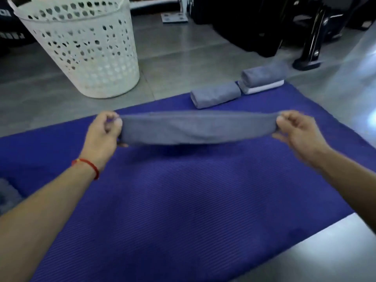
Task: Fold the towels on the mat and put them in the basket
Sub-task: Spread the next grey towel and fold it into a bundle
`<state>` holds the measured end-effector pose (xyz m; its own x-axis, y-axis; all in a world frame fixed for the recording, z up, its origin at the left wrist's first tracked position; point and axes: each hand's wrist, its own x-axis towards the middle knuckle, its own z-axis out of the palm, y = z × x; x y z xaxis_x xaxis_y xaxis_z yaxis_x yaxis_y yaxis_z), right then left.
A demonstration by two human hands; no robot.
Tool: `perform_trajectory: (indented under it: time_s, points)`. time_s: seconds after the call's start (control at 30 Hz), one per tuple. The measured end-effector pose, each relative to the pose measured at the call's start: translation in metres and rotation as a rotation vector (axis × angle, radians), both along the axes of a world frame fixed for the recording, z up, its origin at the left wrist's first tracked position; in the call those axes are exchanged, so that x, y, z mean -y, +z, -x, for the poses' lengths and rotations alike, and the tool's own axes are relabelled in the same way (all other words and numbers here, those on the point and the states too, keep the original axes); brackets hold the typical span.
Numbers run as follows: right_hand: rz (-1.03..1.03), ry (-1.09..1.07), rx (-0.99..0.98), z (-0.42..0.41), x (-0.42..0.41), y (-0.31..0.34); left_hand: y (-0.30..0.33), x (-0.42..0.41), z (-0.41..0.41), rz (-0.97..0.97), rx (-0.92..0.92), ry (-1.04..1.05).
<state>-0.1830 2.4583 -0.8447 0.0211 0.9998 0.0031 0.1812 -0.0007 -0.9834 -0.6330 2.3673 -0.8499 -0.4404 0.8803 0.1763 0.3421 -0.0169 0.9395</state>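
— What's under the hands?

— I see a blue ribbed mat (183, 200) spread on a grey tiled floor (50, 94). The floor shows past the mat's near right corner and gleams there with glare.

— And the towel?

— A grey towel (195, 128), folded into a long band, is held above the mat, stretched level between both hands. The left hand (105, 131) pinches its left end, the grip closed on the cloth; a red cord (87, 165) circles that wrist. The right hand (295, 130) pinches the right end the same way. A shadow lies on the mat just beneath the band.

— Anything else on the mat?

— At its far edge, a folded grey towel (215, 94), and just beside it to the right a stack (262, 79) — a grey one on top of a white one. At the left edge I make out something grey and fuzzy (8, 192), too blurred to name.

— The basket?

— A white basket (81, 47) with heart-shaped holes stands on the floor, beyond the mat's far left. Behind it all, dark furniture (264, 27) — I cannot tell what kind.
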Motion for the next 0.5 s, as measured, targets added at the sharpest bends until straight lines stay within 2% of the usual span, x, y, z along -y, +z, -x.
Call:
perform_trajectory:
  time_s: [0.13,0.27,0.3,0.43,0.5]
  points:
    - [0.268,0.176,0.143,-0.002,0.063,-0.093,-0.109,0.069,0.007,0.346,0.015,0.007]
    - [0.35,0.568,0.587,-0.02,0.098,-0.124,-0.152,0.135,0.009,0.563,-0.019,-0.063]
    - [0.394,0.647,0.633,-0.025,0.103,-0.125,-0.154,0.149,0.01,0.594,-0.045,-0.109]
    - [0.722,0.847,0.531,-0.035,0.127,-0.134,-0.153,0.199,0.018,0.627,-0.235,-0.264]
    - [0.723,0.939,0.554,-0.035,0.133,-0.137,-0.15,0.218,0.019,0.582,-0.36,-0.317]
